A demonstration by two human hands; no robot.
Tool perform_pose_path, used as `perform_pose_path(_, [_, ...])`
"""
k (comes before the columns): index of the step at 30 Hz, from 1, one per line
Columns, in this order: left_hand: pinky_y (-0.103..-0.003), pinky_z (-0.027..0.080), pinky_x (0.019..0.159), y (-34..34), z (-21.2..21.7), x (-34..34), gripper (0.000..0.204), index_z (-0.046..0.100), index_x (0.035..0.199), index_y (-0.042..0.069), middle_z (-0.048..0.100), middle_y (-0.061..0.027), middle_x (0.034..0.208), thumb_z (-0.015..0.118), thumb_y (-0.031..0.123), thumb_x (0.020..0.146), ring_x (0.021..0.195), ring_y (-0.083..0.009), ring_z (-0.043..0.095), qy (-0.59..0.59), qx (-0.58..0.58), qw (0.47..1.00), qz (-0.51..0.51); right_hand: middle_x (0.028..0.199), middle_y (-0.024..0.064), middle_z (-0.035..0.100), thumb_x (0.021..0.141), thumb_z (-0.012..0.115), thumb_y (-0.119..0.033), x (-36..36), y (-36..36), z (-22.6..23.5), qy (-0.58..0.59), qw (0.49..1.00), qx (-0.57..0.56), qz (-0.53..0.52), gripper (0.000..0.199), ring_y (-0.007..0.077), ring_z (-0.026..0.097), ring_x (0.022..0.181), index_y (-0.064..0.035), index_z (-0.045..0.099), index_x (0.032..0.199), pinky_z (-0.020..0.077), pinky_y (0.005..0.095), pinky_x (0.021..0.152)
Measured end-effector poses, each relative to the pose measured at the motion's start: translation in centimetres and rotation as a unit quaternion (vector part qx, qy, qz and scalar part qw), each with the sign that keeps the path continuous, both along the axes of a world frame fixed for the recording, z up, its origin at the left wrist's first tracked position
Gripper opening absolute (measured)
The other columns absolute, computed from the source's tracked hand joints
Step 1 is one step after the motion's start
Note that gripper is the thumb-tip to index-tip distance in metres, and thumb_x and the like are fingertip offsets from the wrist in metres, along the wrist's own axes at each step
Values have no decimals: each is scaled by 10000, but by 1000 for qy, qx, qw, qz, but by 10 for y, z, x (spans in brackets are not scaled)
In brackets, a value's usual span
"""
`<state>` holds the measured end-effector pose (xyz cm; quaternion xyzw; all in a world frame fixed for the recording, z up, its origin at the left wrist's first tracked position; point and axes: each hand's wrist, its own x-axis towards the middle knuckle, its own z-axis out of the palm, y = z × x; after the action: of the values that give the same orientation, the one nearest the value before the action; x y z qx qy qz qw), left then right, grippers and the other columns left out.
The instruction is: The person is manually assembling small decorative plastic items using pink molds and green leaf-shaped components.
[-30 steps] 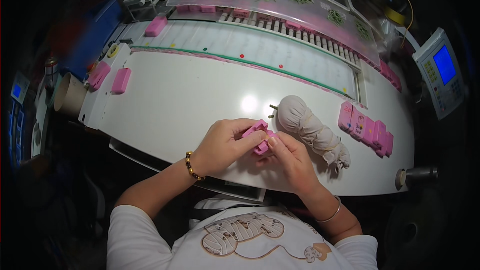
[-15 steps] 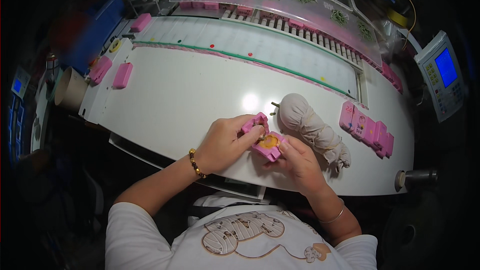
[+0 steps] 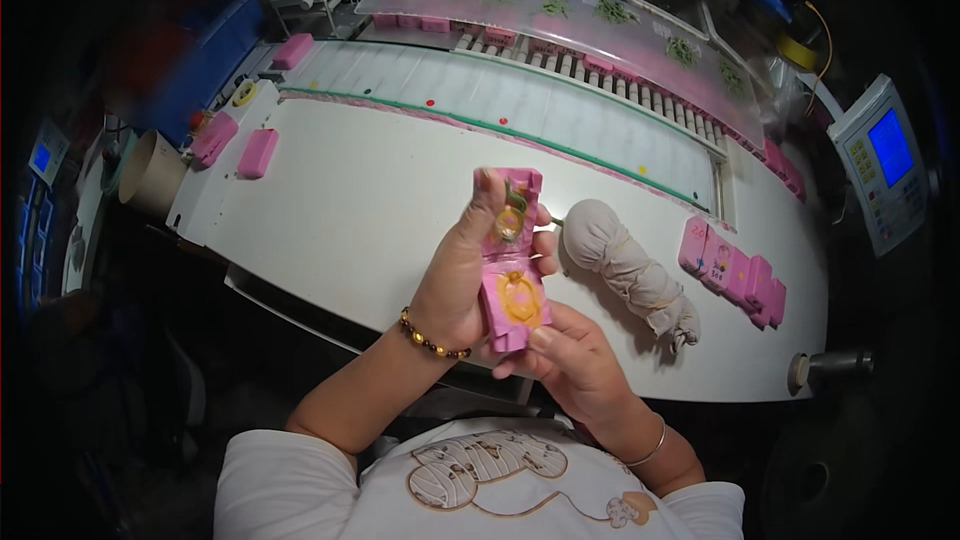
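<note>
A pink rubber mould lies spread into two joined halves, raised above the white table near its front edge. My left hand (image 3: 452, 278) grips it from behind and along its left side, fingertips curling round the right edge. My right hand (image 3: 583, 360) pinches the lower end between thumb and fingers. In the upper half (image 3: 528, 188) sits a small green piece (image 3: 517, 202) above a yellowish ring-shaped hollow. The lower half (image 3: 519, 298) has a yellow-stained round hollow. Right of the mould lies a knotted pale cloth bundle (image 3: 632, 275).
Pink blocks stand stacked at right (image 3: 733, 270) and singly at left (image 3: 258, 153). Beyond a green-edged strip (image 3: 420, 108) run rollers (image 3: 640, 95) and a translucent tray (image 3: 590, 35) with green heaps. A blue-screened panel (image 3: 880, 162) stands far right, a brown cylindrical container (image 3: 152, 172) far left.
The mould, partly folded before, is now laid wide apart and turned more upright toward me. My left hand has shifted behind it, and its thumb no longer reaches into the hollow.
</note>
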<state>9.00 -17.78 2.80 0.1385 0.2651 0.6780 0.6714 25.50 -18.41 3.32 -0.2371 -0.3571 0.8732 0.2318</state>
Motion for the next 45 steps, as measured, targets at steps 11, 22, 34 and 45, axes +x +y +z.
perform_pose_path(11, [-221, 419, 411, 0, 5, -1, 464, 491, 874, 126, 517, -25, 696, 589, 578, 911, 534, -108, 519, 43, -47, 998, 8, 1002, 64, 589, 847, 740, -88, 6, 25, 16, -205, 875, 423, -112, 286, 118, 589, 902, -21, 598, 1086, 501, 243, 708])
perform_pose_path(22, [-204, 397, 426, -2, 8, 9, 342, 597, 838, 27, 569, -31, 660, 569, 346, 960, 502, -84, 519, 163, -17, 986, 42, 955, 81, 526, 743, 761, 19, -13, 52, 22, -181, 650, 708, -208, 280, 217, 556, 826, -69, 678, 995, 451, 315, 649])
perform_pose_path(34, [-241, 518, 554, -11, -3, -15, 490, 595, 1042, -8, 599, -84, 839, 469, 464, 1011, 626, -144, 634, 204, -13, 977, -55, 793, 12, 565, 632, 791, 17, 9, 51, 30, -147, 424, 843, -295, 278, 169, 497, 681, -40, 714, 893, 406, 286, 598])
perform_pose_path(45, [-243, 529, 721, -24, -7, 0, 163, 610, 1071, 14, 648, -54, 892, 587, 135, 965, 791, -109, 631, 44, 9, 989, -141, 793, 46, 566, 676, 762, 58, -2, 44, 2, -114, 612, 730, -283, 212, 157, 512, 682, -22, 677, 853, 430, 268, 609])
